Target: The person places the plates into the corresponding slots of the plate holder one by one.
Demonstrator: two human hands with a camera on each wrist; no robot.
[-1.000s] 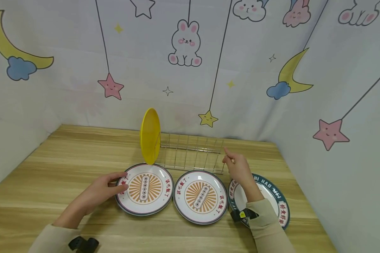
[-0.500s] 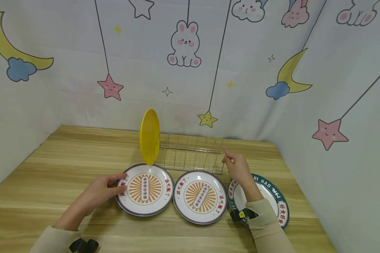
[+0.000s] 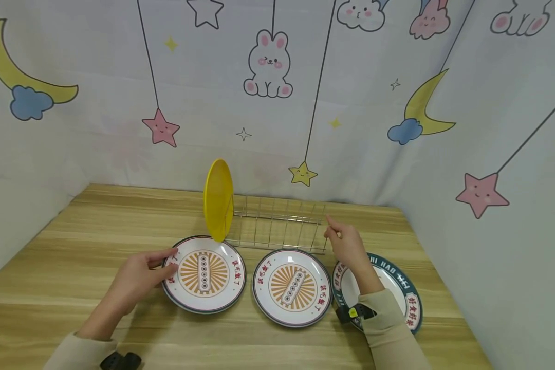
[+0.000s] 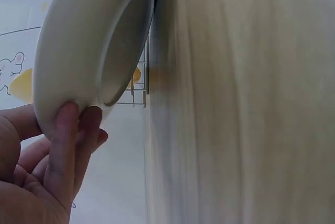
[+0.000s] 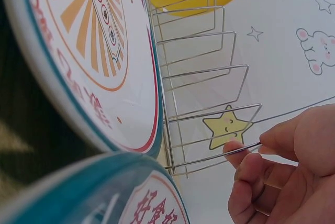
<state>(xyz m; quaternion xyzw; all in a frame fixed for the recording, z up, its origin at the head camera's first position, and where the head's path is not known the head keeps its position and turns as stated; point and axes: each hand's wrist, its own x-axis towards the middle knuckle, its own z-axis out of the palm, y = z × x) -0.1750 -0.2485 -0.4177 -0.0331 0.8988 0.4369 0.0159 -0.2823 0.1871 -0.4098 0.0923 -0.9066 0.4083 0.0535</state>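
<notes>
My left hand (image 3: 139,277) pinches the left rim of a white plate (image 3: 204,295) with an orange sunburst print. In the left wrist view the fingers support the pale underside of this plate (image 4: 73,51), which is tilted up off the table on the hand's side. My right hand (image 3: 349,246) pinches the right end wire of a metal wire dish rack (image 3: 277,234), seen close up in the right wrist view with the thumb and fingertip on the wire (image 5: 230,153). A yellow plate (image 3: 219,200) stands upright in the rack's left end.
A second sunburst plate (image 3: 292,316) lies at the middle front of the rack. Right of it, a larger green-rimmed plate (image 3: 413,303) lies partly under my right forearm. The wooden table (image 3: 74,231) meets a printed cloth backdrop (image 3: 189,92) behind the rack.
My left hand has moved slightly left, carrying the left sunburst plate with it and opening a gap to the middle plate. The right hand and rack have stayed put.
</notes>
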